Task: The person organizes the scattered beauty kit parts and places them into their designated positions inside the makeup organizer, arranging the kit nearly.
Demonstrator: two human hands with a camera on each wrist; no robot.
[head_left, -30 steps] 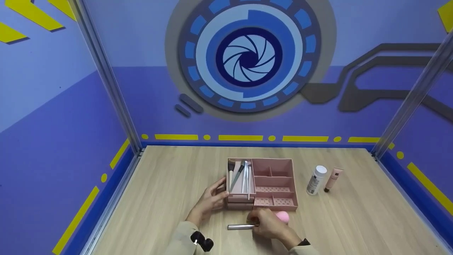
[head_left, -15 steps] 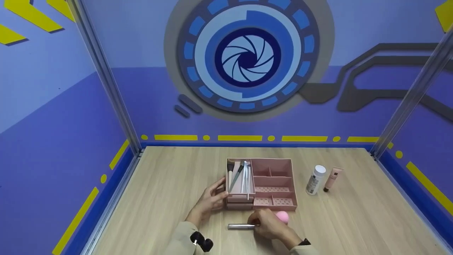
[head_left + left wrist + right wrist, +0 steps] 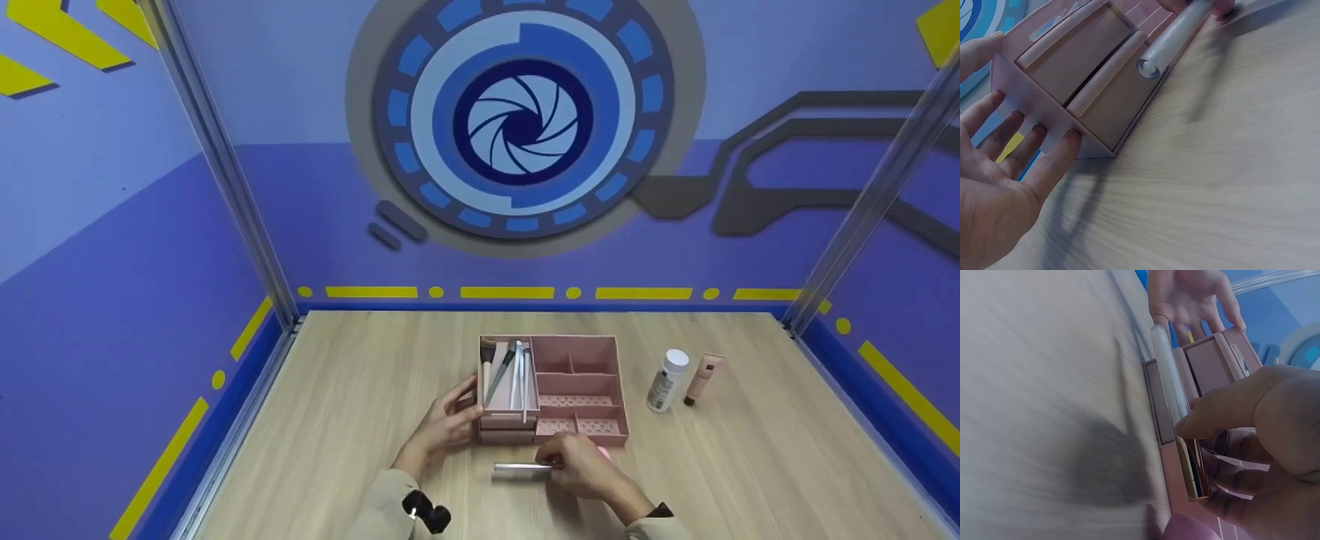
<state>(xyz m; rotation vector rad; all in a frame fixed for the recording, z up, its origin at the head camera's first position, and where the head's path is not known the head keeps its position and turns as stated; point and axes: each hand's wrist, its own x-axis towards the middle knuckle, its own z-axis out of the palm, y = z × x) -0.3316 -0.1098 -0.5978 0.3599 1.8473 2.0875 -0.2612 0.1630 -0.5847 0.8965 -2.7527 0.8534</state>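
A pink makeup organizer point(image 3: 621, 420) sits on the wooden table, with two drawers point(image 3: 1109, 90) at its front left. Against its left side rest the spread fingertips of my left hand point(image 3: 439, 431); the thumb touches the upper front corner. My right hand point(image 3: 585, 469) pinches a slim cosmetic tube point(image 3: 1171, 377) between thumb and fingers, just off the table in front of the drawers. The tube has a clear, silvery body and a shiny gold end. Behind the right hand, a pink makeup sponge point(image 3: 604, 453) is mostly hidden.
Several makeup brushes point(image 3: 499, 379) lie in the organizer's left tray, one handle poking over its front edge. To the right stand a white bottle point(image 3: 667, 381) and a small pink tube point(image 3: 703, 379) with a dark cap. Metal posts point(image 3: 217, 165) and printed walls enclose the table.
My right hand has lifted the cosmetic tube slightly off the table and shifted a little right, covering more of the pink sponge. The left hand stays at the organizer.
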